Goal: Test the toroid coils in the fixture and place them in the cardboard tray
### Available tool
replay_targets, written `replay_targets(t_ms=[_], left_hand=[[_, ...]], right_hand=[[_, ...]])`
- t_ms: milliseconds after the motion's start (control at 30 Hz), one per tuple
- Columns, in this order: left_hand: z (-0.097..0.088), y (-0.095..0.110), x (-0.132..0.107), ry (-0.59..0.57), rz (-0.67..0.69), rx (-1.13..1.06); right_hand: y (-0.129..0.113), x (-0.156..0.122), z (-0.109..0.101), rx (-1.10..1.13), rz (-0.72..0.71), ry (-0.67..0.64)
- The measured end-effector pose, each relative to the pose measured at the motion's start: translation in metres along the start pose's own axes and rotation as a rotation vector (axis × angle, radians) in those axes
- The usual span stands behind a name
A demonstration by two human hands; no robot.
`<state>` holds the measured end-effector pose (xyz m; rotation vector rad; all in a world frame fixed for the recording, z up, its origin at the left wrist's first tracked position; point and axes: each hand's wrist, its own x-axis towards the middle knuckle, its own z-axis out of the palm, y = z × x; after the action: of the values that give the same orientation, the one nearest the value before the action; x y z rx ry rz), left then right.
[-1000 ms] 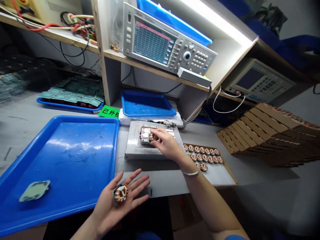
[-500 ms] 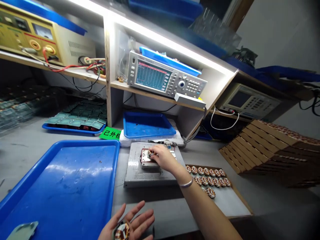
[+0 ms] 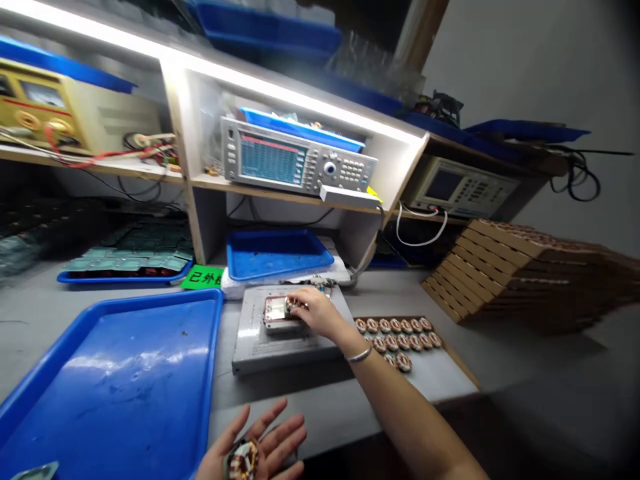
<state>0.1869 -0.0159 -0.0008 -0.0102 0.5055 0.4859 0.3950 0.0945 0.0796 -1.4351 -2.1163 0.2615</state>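
Note:
My right hand pinches a small toroidal coil between thumb and fingers, at the right part of a metal test fixture. The fixture sits on a flat grey box. Lower down, my left hand is palm up with its fingers spread, carrying a toroidal coil of copper and white on the palm. Right of the box, rows of similar coils lie on a white sheet in a shallow cardboard tray.
A large blue tray lies at the left, a smaller blue tray behind the fixture. A meter with a lit screen stands on the shelf. Stacked cardboard layers are at the right, and a green sign lies near the shelf post.
The view has swung to the right, so the bench things appear further left. My right hand has shifted slightly rightward along the fixture with the coil. My left hand keeps its coil on the palm.

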Motion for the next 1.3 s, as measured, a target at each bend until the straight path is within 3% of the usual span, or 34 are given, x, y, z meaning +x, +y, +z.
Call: replay_targets(t_ms=[133, 267, 367, 500, 800, 967, 1067, 1133, 1300], left_hand=[[0.008, -0.007, -0.002, 0.031, -0.027, -0.032], [0.014, -0.013, 0.007, 0.032, -0.096, -0.004], [0.019, -0.019, 0.015, 0.028, -0.136, 0.028], [0.025, -0.025, 0.022, 0.047, -0.160, 0.067], [0.024, -0.028, 0.022, 0.059, -0.147, 0.086], [0.027, -0.026, 0.019, -0.015, -0.148, 0.093], [0.029, -0.025, 0.019, -0.075, -0.148, 0.068], [0.029, -0.024, 0.017, -0.107, -0.133, 0.032], [0.028, -0.020, 0.006, -0.132, -0.093, -0.081]], right_hand=[[0.010, -0.063, -0.055, 0.049, 0.179, 0.143], [0.021, -0.146, -0.105, -0.062, 0.371, 0.036], [0.029, -0.194, -0.116, -0.099, 0.470, -0.079], [0.038, -0.223, -0.107, -0.094, 0.510, -0.133], [0.044, -0.225, -0.097, -0.053, 0.469, -0.205], [0.038, -0.226, -0.103, -0.155, 0.467, -0.239], [0.012, -0.204, -0.099, -0.293, 0.427, -0.139], [-0.017, -0.180, -0.083, -0.230, 0.299, -0.113], [-0.089, -0.124, -0.009, 0.122, -0.088, -0.399]])
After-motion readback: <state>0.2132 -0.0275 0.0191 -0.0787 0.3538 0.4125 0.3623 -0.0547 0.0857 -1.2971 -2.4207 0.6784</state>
